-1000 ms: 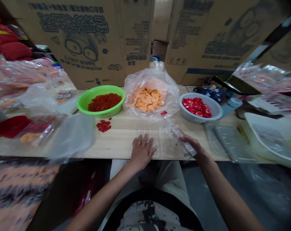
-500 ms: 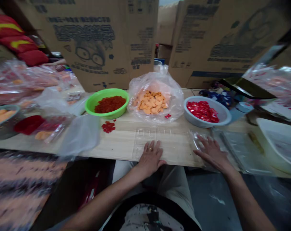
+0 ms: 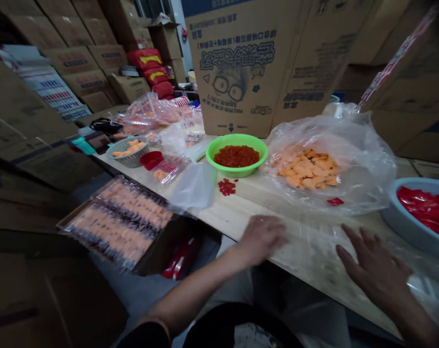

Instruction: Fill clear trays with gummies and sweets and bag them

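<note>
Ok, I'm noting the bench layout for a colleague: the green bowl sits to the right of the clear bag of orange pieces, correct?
Not quite: the head view shows the green bowl to the left of the clear bag of orange pieces, not the right.

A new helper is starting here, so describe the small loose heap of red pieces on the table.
On the long pale wooden table, find the bright green round plastic basin. Just in front of it, on bare wood, lies a small loose heap of red pieces. No container holds it, and it is a cluster, unlike the single red piece beside the clear plastic bag.
</note>
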The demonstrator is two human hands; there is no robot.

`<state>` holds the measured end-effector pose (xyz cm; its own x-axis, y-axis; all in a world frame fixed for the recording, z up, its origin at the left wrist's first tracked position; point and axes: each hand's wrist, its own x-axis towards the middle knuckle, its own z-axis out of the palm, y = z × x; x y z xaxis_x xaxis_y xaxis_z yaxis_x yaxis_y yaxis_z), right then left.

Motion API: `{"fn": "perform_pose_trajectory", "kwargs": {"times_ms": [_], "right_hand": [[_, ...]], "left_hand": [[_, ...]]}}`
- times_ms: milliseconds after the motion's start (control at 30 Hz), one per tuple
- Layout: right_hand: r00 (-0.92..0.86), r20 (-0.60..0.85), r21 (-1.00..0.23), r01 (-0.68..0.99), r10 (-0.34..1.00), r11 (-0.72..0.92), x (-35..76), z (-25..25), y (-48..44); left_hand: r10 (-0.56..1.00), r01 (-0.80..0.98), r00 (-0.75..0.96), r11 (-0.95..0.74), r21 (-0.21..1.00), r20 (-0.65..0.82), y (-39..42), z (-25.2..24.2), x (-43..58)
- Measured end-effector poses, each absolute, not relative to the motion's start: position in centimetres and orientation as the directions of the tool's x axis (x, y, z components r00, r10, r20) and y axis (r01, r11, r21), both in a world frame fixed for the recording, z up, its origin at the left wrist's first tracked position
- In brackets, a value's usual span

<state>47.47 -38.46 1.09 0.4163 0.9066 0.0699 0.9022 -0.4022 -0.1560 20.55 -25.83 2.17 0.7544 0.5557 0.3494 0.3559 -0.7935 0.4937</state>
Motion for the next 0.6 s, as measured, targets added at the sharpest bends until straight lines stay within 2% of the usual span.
{"fn": "perform_pose_trajectory", "kwargs": {"times_ms": [67,133,200,300,367,467,600], "right_hand": [[0.341,0.087,-0.208,0.925,0.936,-0.317,45.4,0.8,-36.6],[0.257,0.094,-0.277,0.935,0.962,-0.223,43.3,0.7,-34.2],[0.121,0.104,-0.35,0.934,0.987,-0.077,40.8,1.1,-30.9],[-0.12,0.036,-0.428,0.895,0.992,0.124,36.4,2.1,-24.9],[-0.207,-0.074,-0.393,0.905,0.976,0.162,33.2,2.6,-20.9],[-0.211,-0.142,-0.351,0.924,0.967,0.15,29.1,2.7,-16.2],[-0.119,-0.124,-0.339,0.938,0.985,0.071,26.4,2.0,-13.2]], "left_hand": [[0.753,0.542,0.603,-0.628,0.558,0.262,-21.5,2.8,17.2],[0.911,0.737,0.379,-0.403,0.542,0.162,-16.7,2.9,14.4],[0.947,0.79,0.294,-0.315,0.525,0.126,-12.3,2.4,12.8],[0.94,0.802,0.337,-0.314,0.509,0.049,-7.8,1.1,12.3],[0.926,0.809,0.378,-0.326,0.489,-0.009,-6.3,0.4,12.5],[0.914,0.823,0.4,-0.328,0.463,-0.063,-5.3,-0.3,12.2],[0.92,0.836,0.382,-0.306,0.456,-0.084,-4.9,-0.3,11.6]]}}
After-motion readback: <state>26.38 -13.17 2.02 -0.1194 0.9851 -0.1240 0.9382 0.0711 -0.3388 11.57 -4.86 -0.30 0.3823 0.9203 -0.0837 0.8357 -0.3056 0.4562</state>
